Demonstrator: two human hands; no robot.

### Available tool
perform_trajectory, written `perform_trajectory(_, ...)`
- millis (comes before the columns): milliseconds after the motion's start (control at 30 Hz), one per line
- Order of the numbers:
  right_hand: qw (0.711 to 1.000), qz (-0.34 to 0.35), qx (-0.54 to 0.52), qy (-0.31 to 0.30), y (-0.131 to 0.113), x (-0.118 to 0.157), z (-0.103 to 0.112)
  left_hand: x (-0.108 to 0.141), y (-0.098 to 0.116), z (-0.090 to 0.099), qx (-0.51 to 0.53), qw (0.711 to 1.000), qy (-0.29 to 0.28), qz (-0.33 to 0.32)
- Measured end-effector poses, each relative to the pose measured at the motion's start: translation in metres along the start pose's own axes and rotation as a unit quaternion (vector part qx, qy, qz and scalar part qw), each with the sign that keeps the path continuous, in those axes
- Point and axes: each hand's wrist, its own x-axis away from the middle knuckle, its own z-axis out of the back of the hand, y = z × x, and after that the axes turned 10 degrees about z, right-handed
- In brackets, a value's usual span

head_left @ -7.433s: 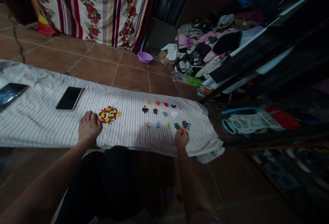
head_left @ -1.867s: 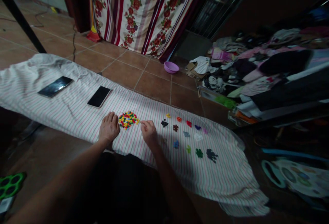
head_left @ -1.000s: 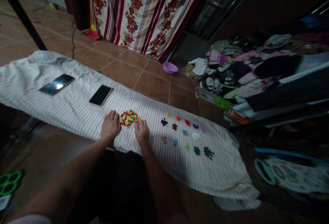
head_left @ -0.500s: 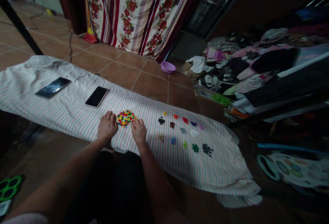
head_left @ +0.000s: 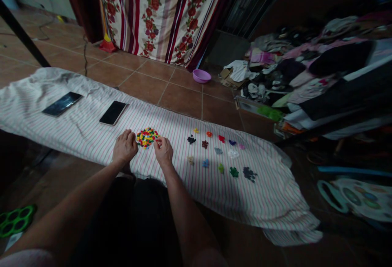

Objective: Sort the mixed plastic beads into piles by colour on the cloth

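Observation:
A mixed pile of tiny coloured pieces (head_left: 147,136), red, yellow, green and white, lies on the striped cloth (head_left: 171,126). My left hand (head_left: 125,146) rests at the pile's left edge, palm down with its fingers laid out on the cloth. At the right edge, my right hand (head_left: 164,151) has thumb and fingertips pinched together; whatever is between them is too small to name. Further right are small single-colour heaps, among them a black heap (head_left: 191,139), a brown heap (head_left: 205,144), a red heap (head_left: 221,138), a dark green heap (head_left: 234,172) and a dark grey heap (head_left: 250,174).
A phone (head_left: 113,113) and a larger dark-screened device (head_left: 62,103) lie left on the cloth. Beyond, a purple basin (head_left: 201,76) stands on the tiled floor before a floral curtain (head_left: 167,18). Clothes (head_left: 288,71) are heaped at the right.
The view has shifted slightly. Both hands stay beside the mixed pile, the right one still pinched at its right edge. The single-colour heaps look the same.

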Motion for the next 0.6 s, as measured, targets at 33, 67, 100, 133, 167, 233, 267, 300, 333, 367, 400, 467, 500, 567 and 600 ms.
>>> perform_trajectory(33, 1.0, -0.001, -0.002, -0.001, 0.0001, 0.0001, -0.0003, -0.0002, 0.0004, 0.0005, -0.001, 1.0, -0.001, 0.001)
perform_trajectory(67, 1.0, -0.003, -0.003, -0.001, 0.0001, 0.0002, -0.0004, -0.0004, 0.0008, 0.001, 0.0, 1.0, -0.003, 0.002)
perform_trajectory(100, 1.0, -0.004, -0.004, -0.001, 0.0, 0.0002, -0.0005, -0.0005, 0.0012, 0.0017, 0.002, 1.0, -0.005, 0.003)
perform_trajectory(133, 1.0, -0.007, -0.004, -0.002, 0.0, 0.0001, -0.0005, -0.0006, 0.0016, 0.0023, 0.004, 1.0, -0.008, 0.004)
perform_trajectory(167, 1.0, -0.01, -0.004, -0.003, 0.0, -0.0001, -0.0005, -0.0006, 0.002, 0.0028, 0.006, 1.0, -0.01, 0.006)
perform_trajectory(233, 1.0, -0.02, -0.004, -0.006, 0.0001, -0.0007, -0.0006, -0.0003, 0.0026, 0.0034, 0.01, 1.0, -0.013, 0.011)
perform_trajectory(267, 1.0, -0.026, -0.004, -0.007, 0.0002, -0.0011, -0.0006, -0.0001, 0.0027, 0.0035, 0.013, 1.0, -0.015, 0.012)
perform_trajectory(300, 0.999, -0.031, -0.005, -0.008, 0.0003, -0.0015, -0.0007, 0.0001, 0.0028, 0.0034, 0.015, 1.0, -0.017, 0.012)
perform_trajectory(333, 0.999, -0.036, -0.005, -0.008, 0.0005, -0.0019, -0.0007, 0.0003, 0.0027, 0.0032, 0.017, 1.0, -0.018, 0.012)
perform_trajectory(367, 0.999, -0.04, -0.007, -0.008, 0.0006, -0.0022, -0.0006, 0.0004, 0.0027, 0.0031, 0.017, 1.0, -0.018, 0.011)
perform_trajectory(400, 0.999, -0.045, -0.008, -0.006, 0.0007, -0.0025, -0.0003, 0.0005, 0.0026, 0.0029, 0.016, 1.0, -0.017, 0.01)
perform_trajectory(467, 0.999, -0.052, -0.014, -0.002, 0.001, -0.0027, 0.0007, 0.0005, 0.0025, 0.003, 0.008, 1.0, -0.013, 0.008)
perform_trajectory(500, 0.998, -0.055, -0.019, -0.001, 0.0012, -0.0027, 0.0014, 0.0004, 0.0025, 0.0033, 0.004, 1.0, -0.013, 0.007)
perform_trajectory(567, 0.998, -0.059, -0.03, -0.003, 0.0016, -0.0023, 0.0028, 0.0001, 0.0026, 0.0041, -0.003, 1.0, -0.018, 0.003)
perform_trajectory(600, 0.997, -0.061, -0.037, -0.004, 0.002, -0.002, 0.0034, 0.0, 0.0027, 0.0045, -0.005, 1.0, -0.021, 0.002)
